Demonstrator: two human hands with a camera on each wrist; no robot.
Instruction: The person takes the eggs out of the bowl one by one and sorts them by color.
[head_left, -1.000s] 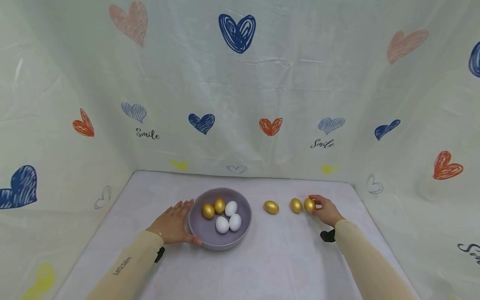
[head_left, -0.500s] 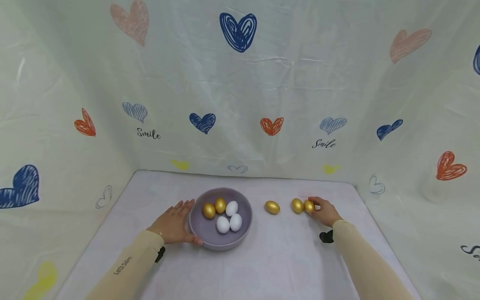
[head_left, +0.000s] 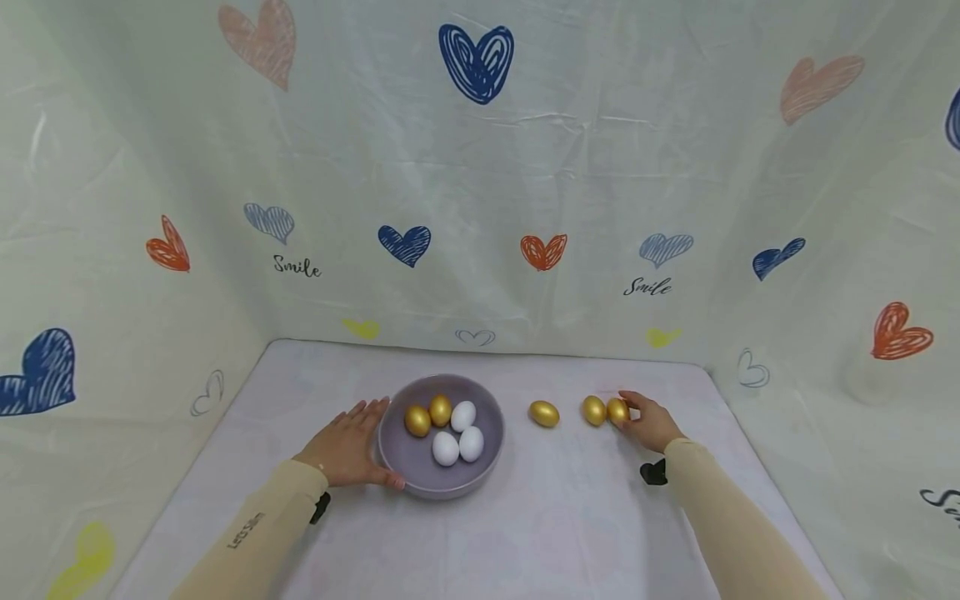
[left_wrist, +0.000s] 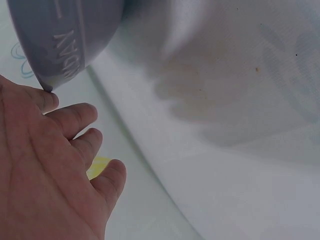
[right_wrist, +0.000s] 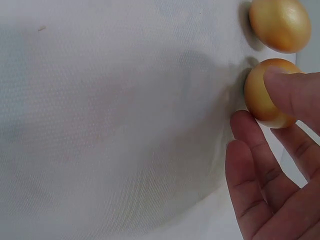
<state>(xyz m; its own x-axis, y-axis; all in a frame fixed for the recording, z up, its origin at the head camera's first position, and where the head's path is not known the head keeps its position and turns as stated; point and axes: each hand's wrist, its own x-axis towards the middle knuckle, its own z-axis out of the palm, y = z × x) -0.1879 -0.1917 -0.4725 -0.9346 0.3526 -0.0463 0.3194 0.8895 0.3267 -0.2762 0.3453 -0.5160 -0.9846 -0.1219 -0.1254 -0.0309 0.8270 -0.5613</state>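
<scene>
Right hand (head_left: 651,421) pinches glossy gold egg (head_left: 618,411); left hand (head_left: 347,446), fingers straight, touches smooth grey bowl (head_left: 491,454)

Two bare hands, long cream-beige sleeves to the wrists, small dark lettering on left sleeve (head_left: 245,531), black wrist straps underneath

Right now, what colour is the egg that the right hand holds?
Gold. The egg shows best in the right wrist view.
</scene>
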